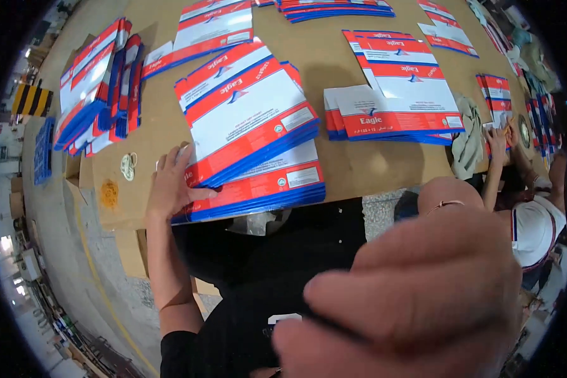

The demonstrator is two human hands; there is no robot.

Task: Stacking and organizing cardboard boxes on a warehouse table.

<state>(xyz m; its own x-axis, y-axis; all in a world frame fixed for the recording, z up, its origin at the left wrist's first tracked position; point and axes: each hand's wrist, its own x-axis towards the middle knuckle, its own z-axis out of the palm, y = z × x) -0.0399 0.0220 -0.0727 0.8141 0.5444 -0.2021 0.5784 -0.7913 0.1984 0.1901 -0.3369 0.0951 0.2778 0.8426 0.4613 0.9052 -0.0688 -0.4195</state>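
On the near edge of the table lies a stack of flat red, white and blue cartons [296, 183]. Across its top rests another fanned bundle of the same cartons [246, 120], turned at a slant. My left hand [173, 183] is at their left side, thumb spread over the lower stack and fingers stretched along the upper bundle's edge. It is open and pressed against them. My right hand [409, 296] is raised close to the camera, large and blurred, over my lap. Its fingers are curled closed; whatever may be in them is hidden.
More flat cartons are piled at the left [88, 88] and right [403, 94]. Orange rubber bands [109, 194] and a pale coil of bands [128, 166] lie near the left corner. A grey-green cloth [466, 135] drapes at the right, near a co-worker's hand [498, 142].
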